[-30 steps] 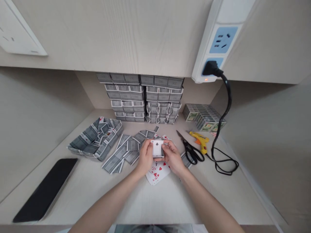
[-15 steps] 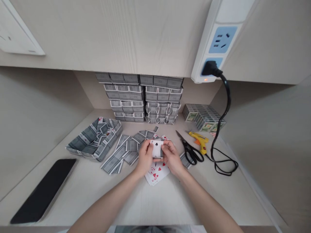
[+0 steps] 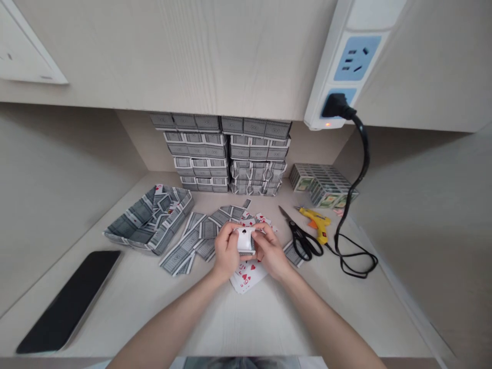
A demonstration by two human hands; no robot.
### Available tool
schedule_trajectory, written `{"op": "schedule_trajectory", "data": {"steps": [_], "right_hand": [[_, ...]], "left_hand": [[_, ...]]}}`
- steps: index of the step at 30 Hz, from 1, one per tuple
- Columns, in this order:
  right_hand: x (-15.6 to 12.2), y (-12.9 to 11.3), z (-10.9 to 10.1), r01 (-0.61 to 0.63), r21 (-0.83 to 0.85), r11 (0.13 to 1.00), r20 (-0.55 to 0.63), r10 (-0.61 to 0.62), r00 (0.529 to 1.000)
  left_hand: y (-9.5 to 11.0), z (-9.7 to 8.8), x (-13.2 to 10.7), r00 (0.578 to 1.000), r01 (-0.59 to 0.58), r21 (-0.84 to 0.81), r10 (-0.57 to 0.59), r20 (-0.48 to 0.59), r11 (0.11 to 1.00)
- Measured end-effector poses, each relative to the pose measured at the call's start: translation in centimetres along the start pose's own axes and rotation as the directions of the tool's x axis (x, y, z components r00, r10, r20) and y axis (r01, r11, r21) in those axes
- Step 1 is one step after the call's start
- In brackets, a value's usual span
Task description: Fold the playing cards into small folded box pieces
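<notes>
Your left hand (image 3: 226,252) and right hand (image 3: 272,254) pinch a bent white black-spade playing card (image 3: 244,240) between fingers (image 3: 260,238) — grey-backed cards (image 3: 181,255) nine o'clock, black-handled scissors (image 3: 296,231) three.

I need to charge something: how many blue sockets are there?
2: upper socket, unoccupied; lower socket, behind the black plug. The power strip runs out of view, so more may be hidden.

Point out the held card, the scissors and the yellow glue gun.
Held card (image 3: 245,240): head view, its white face.
Scissors (image 3: 296,232): head view, black handle near the pivot.
Yellow glue gun (image 3: 319,220): head view, its body.
</notes>
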State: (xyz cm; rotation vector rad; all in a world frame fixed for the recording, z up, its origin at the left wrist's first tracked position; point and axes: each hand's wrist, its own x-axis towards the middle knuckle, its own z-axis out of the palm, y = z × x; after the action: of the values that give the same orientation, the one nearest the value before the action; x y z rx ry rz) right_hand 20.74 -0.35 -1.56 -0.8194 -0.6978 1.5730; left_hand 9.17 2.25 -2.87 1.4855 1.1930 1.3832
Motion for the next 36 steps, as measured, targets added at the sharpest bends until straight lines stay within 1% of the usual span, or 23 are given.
{"op": "schedule_trajectory", "data": {"steps": [4, 11, 16, 18, 22, 25, 27, 29, 32, 34, 36], "right_hand": [[-0.1, -0.1, 0.0, 0.0, -0.009, 1.0, -0.006, 0.0, 1.0], [0.1, 0.2, -0.1, 0.022, -0.044, 0.999, -0.033, -0.024, 0.999], [0.0, 0.1, -0.1, -0.007, -0.028, 1.0, -0.045, 0.006, 0.999], [-0.1, -0.1, -0.1, -0.033, -0.012, 0.999, -0.021, 0.032, 0.999], [-0.3, -0.8, -0.1, -0.085, 0.062, 0.994, 0.081, 0.079, 0.994], [-0.2, -1.0, -0.1, -0.109, 0.104, 0.989, 0.095, 0.099, 0.991], [-0.2, -1.1, -0.1, -0.128, 0.075, 0.989, 0.088, 0.121, 0.989], [-0.2, -1.0, -0.1, -0.158, 0.014, 0.987, 0.11, 0.156, 0.982], [-0.1, -0.7, -0.3, -0.168, -0.072, 0.983, 0.138, 0.177, 0.974], [0.0, -0.5, -0.5, -0.153, -0.112, 0.982, 0.119, 0.167, 0.979], [0.1, -0.3, -0.7, -0.121, -0.142, 0.982, 0.078, 0.133, 0.988]], "left_hand": [[0.0, 0.0, 0.0, 1.0, -0.009, -0.003, 0.009, 0.0, 1.0], [-0.2, 0.2, 0.0, 1.0, 0.023, -0.071, -0.024, -0.005, 0.997], [0.5, 0.1, -0.1, 0.999, -0.033, -0.073, 0.035, 0.025, 0.997], [0.8, -0.1, -0.1, 0.997, -0.057, -0.077, 0.061, 0.04, 0.995], [1.2, -0.4, 0.0, 0.996, -0.081, -0.083, 0.085, 0.035, 0.993], [1.3, -0.6, 0.1, 0.993, -0.102, -0.097, 0.107, 0.049, 0.99], [1.4, -0.7, 0.2, 0.986, -0.134, -0.107, 0.143, 0.085, 0.985], [1.4, -0.8, 0.1, 0.974, -0.174, -0.099, 0.186, 0.126, 0.98], [1.2, -0.9, 0.1, 0.963, -0.214, -0.075, 0.224, 0.148, 0.974], [1.0, -0.8, 0.1, 0.964, -0.215, -0.072, 0.224, 0.145, 0.974], [0.7, -0.7, 0.1, 0.972, -0.18, -0.1, 0.193, 0.137, 0.978]]}}
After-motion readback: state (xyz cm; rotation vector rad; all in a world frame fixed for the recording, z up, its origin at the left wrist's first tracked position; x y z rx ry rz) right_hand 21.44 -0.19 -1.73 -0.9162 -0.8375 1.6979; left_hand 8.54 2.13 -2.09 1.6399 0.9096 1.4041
